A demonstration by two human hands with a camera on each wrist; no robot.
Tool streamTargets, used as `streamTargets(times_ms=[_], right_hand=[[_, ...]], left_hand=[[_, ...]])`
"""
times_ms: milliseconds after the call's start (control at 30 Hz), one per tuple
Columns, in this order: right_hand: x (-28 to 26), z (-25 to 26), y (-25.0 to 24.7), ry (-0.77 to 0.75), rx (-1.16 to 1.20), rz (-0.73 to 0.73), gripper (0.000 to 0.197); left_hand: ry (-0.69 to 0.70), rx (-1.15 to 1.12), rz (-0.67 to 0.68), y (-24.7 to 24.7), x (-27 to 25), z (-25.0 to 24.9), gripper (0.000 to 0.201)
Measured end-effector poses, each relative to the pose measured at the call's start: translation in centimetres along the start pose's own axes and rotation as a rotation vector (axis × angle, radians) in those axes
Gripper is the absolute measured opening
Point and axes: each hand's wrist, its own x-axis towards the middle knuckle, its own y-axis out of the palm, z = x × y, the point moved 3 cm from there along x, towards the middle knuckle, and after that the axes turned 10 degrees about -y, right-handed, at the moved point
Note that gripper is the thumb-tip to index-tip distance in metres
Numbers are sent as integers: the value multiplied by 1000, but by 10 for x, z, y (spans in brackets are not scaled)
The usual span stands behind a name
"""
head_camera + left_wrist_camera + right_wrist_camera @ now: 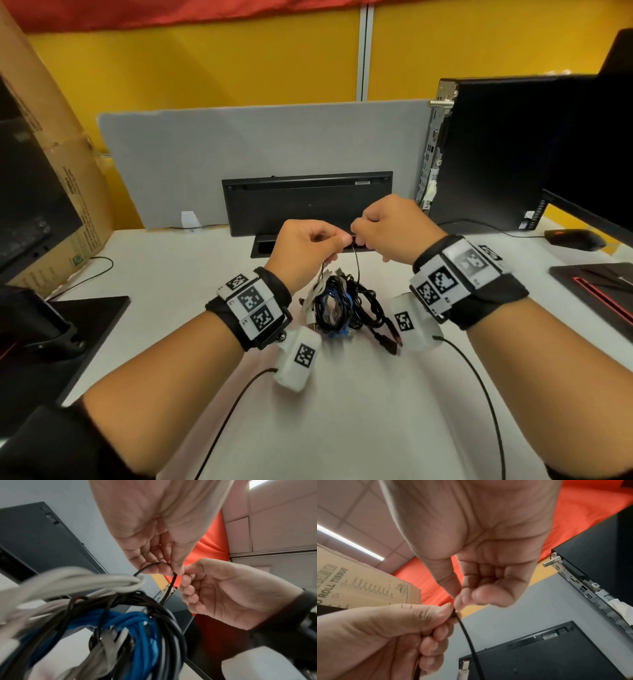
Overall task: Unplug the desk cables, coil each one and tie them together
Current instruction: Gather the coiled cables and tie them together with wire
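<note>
head looks down; wrists up, close.

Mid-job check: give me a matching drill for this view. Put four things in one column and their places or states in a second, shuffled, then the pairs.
Things:
1. thin black cord
2. bundle of coiled blue, black and grey cables
3. black computer mouse
4. brown cardboard box

Places or states:
A. at the desk's far right, beside the monitor
B. pinched between the left hand and the right hand
C. leaning at the desk's left edge
D. below the two raised hands, between the wrists

Pairs: 1-B, 2-D, 3-A, 4-C
</note>
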Motion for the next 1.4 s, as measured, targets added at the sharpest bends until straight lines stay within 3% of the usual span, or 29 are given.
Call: streamTargets(times_ms=[133,233,433,667,833,1033,1400], right_hand=[[10,-1,4,123,108,81,25],[15,-4,6,204,251,45,25],[28,5,1,208,224,56,32],[44,10,-7,295,316,-23,24],[57,8,-30,307,427,-173,20],[67,15,-38,258,381,-158,21],[69,13,-35,257,405,-139,18]], left_hand=[[-4,-13,-15,-1,6,3,8],[8,-21,-6,-2,8,5,5],[63,42,-20,-9,14,4,5],[125,123,-61,-16,25,6,11],[51,212,-15,-17,27,29,6],[-77,239,0,-16,32,45,5],[-149,259,2,-8,24,60,9]])
